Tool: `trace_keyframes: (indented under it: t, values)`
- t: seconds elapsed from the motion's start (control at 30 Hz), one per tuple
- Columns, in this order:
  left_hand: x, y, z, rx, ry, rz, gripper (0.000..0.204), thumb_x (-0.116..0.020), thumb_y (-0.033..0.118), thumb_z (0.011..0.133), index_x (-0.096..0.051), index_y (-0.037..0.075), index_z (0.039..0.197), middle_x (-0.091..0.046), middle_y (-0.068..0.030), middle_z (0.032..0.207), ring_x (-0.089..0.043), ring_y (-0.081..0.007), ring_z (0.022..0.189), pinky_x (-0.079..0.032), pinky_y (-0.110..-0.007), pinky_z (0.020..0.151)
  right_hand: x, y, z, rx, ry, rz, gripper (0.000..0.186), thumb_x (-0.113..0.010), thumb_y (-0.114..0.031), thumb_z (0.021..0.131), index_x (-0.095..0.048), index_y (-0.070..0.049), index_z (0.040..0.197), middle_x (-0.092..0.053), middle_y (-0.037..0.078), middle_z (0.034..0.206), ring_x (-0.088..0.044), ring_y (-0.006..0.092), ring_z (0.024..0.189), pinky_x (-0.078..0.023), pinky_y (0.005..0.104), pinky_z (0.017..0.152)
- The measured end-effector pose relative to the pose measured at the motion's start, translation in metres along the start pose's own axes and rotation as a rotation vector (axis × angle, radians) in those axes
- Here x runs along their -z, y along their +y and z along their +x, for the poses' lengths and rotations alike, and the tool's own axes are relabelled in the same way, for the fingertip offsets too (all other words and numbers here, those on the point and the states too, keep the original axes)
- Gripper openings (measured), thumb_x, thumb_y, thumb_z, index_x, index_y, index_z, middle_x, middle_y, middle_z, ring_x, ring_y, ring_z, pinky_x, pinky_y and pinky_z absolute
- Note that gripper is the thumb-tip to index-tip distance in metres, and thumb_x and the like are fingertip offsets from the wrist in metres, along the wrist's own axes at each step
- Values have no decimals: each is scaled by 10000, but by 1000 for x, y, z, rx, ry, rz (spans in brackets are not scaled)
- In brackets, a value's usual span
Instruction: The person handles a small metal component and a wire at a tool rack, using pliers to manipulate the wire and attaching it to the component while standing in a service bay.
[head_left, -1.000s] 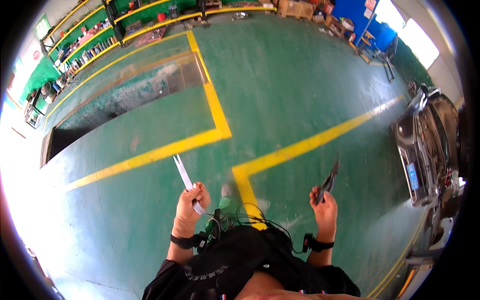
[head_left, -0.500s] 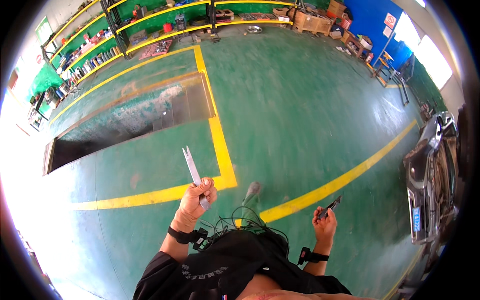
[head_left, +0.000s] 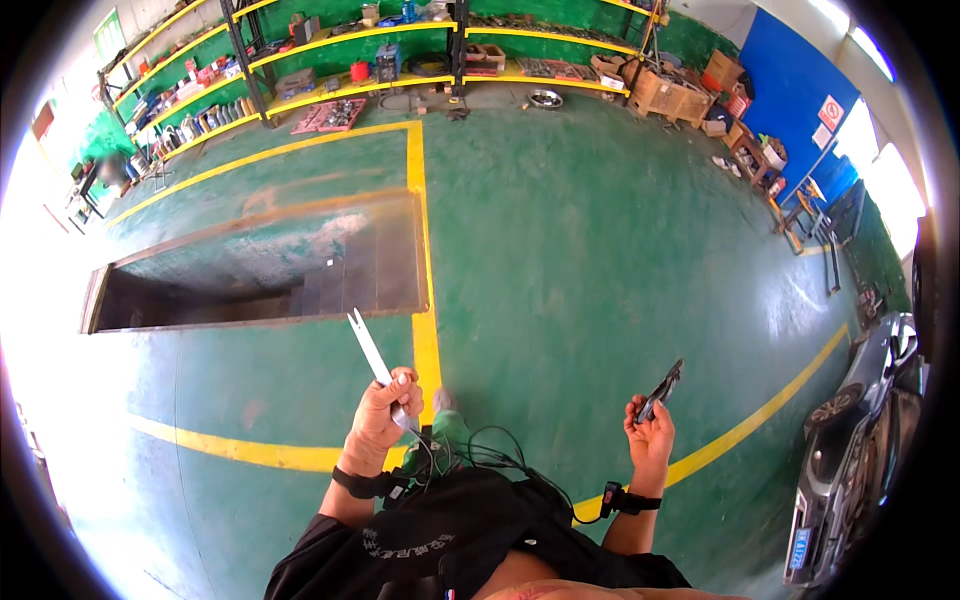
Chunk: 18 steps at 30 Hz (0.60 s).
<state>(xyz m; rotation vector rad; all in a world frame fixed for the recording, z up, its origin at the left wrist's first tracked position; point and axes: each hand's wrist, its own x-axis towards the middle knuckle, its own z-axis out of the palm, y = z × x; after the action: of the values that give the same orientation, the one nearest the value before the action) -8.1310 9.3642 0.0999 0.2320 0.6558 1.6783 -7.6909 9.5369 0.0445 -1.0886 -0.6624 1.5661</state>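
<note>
My left hand (head_left: 389,408) is closed around a flat metal pry tool (head_left: 368,345) with a forked tip, which points up and away to the left. On the right, my right hand (head_left: 650,425) pinches a small dark piece (head_left: 662,388), thin and jagged at its far end; its exact kind is not clear. The hands are wide apart, both held in front of my body above the green floor. Each wrist wears a black strap with a small box, and dark cables (head_left: 500,450) hang in front of my waist.
A sunken pit (head_left: 270,270) lies ahead to the left, bordered by yellow lines. Loaded shelves (head_left: 350,40) line the far wall. A wooden crate (head_left: 670,95) and a blue panel (head_left: 790,75) stand at far right. A dark car (head_left: 850,440) is close on the right.
My view has shifted as I step across the floor; the far shelves show more and the pit sits lower in view. Both hands keep their hold, the right one raised slightly.
</note>
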Motion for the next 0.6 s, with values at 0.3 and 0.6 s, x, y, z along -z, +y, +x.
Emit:
trace_keyframes:
  t: [0.3, 0.6]
  values:
    - [4, 57, 247, 32, -121, -80, 181, -759, 187, 905, -639, 53, 899, -499, 6, 672, -416, -130, 567, -318, -284, 523, -85, 8, 202, 45, 43, -99, 308, -603, -298, 987, -630, -11, 1095, -704, 95, 1058, -668, 231, 944, -518, 328, 779]
    - [-27, 143, 465, 82, -151, 34, 205, -733, 220, 938, -637, 40, 950, -491, 10, 690, -406, -125, 596, -318, -277, 555, -181, -4, 380, 91, 171, 4, 317, -630, -345, 984, -614, -47, 1094, -707, 81, 1031, -678, 219, 906, -507, 316, 759]
